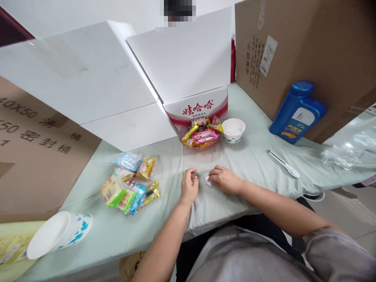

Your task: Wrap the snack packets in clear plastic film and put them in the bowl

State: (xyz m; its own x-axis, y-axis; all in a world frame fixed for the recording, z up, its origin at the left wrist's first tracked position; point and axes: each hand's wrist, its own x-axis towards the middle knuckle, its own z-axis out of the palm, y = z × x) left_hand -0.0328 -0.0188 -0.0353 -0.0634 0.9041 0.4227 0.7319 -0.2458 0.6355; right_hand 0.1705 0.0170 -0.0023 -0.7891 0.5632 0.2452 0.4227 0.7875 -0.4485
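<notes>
My left hand [188, 186] rests on the pale green tablecloth [164, 231] with its fingers curled in; nothing shows inside them. Just to its right, my right hand [225, 179] pinches a small clear wrapper [207, 178] against the cloth. Beyond both hands stands a shallow dish [201, 138] piled with wrapped sweets, and a white bowl [233, 130] sits beside it. A loose heap of snack packets [131, 183] lies to the left of my left hand.
A white carton with red print [196, 107] stands behind the dish, its flaps up. Brown cardboard boxes [308, 51] flank both sides. A blue bottle [297, 112], a white pen-like tool [283, 163], crumpled plastic [342, 154] and a tipped paper cup [58, 234] lie around.
</notes>
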